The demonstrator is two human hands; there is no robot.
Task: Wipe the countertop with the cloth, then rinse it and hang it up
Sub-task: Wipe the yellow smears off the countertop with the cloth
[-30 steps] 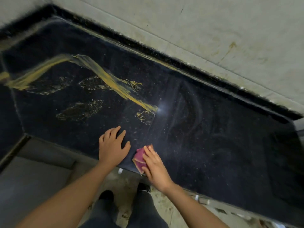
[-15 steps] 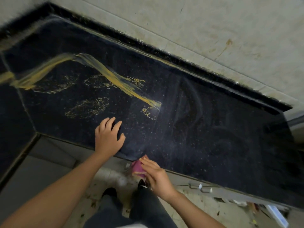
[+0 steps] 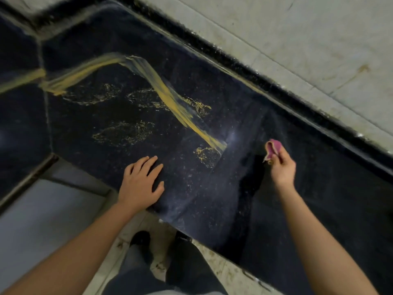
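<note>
The right hand pinches the bunched pink cloth above the dark countertop, likely poised to wipe, while the left hand, flat and spread beside it, braces the person.

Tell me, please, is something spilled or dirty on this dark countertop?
Yes. A long yellow smear curves across the countertop, with dried yellowish patches beside it, left of the cloth. They remain unwiped.
</note>
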